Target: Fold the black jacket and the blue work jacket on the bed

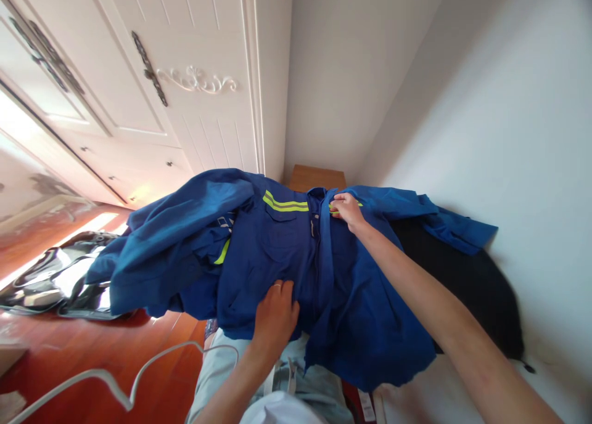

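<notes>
A dark blue work jacket (pixel 277 257) with yellow-and-grey reflective strips lies spread before me, its front partly open and one sleeve stretched out to each side. My right hand (pixel 346 211) pinches the jacket's front edge near the collar, beside the right reflective strip. Low on the left front panel rests my left hand (pixel 277 307), fingers curled on the cloth near the hem; a ring shows on one finger. Whether those fingers grip the fabric is hard to see. The hem hangs over my light-coloured trousers (pixel 222 368).
White wardrobe doors (pixel 198 128) stand at the back left, and a pale wall (pixel 509 134) rises on the right. A black rounded item (pixel 467 288) sits under the right sleeve. An open bag (pixel 60 282) lies on the red wood floor (pixel 161 362). A white cable (pixel 115 384) crosses the lower left.
</notes>
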`<act>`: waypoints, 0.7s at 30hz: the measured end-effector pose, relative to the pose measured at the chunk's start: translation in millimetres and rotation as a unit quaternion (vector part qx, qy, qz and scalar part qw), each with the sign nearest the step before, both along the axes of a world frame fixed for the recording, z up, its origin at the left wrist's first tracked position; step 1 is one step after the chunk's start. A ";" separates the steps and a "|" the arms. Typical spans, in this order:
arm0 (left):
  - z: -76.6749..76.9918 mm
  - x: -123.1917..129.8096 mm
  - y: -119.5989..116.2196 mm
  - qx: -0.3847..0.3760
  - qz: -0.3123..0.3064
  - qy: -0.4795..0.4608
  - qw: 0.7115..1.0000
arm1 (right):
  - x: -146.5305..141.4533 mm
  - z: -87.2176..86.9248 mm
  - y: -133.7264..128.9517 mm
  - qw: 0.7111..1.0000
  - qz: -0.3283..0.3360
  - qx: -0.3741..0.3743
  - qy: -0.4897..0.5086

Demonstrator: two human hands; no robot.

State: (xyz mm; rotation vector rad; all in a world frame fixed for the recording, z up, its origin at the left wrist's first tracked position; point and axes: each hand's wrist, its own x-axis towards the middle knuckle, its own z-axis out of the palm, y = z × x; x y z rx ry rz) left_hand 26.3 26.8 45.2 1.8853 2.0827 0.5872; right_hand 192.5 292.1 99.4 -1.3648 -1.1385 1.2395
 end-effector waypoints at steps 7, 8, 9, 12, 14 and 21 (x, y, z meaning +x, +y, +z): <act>17.7 -51.6 11.2 -0.048 0.137 -0.463 0.874 | -21.1 -7.9 -80.8 0.958 0.268 0.019 -0.102; 19.4 -55.5 12.2 -0.057 0.155 -0.510 0.845 | -24.5 -9.9 -90.9 0.944 0.315 -0.034 -0.094; 21.0 -58.1 12.3 -0.066 0.167 -0.548 0.817 | -27.9 -11.4 -99.9 0.927 0.357 -0.080 -0.080; 24.8 -59.8 9.3 -0.096 0.170 -0.630 0.751 | -37.8 -12.4 -123.3 0.885 0.444 -0.142 -0.011; 25.3 -58.2 6.4 -0.104 0.166 -0.664 0.721 | -44.3 -10.2 -139.6 0.866 0.480 -0.139 0.014; 18.5 -50.3 2.5 -0.043 0.182 -0.705 0.684 | -46.3 -10.5 -207.4 0.899 0.408 -0.078 -0.140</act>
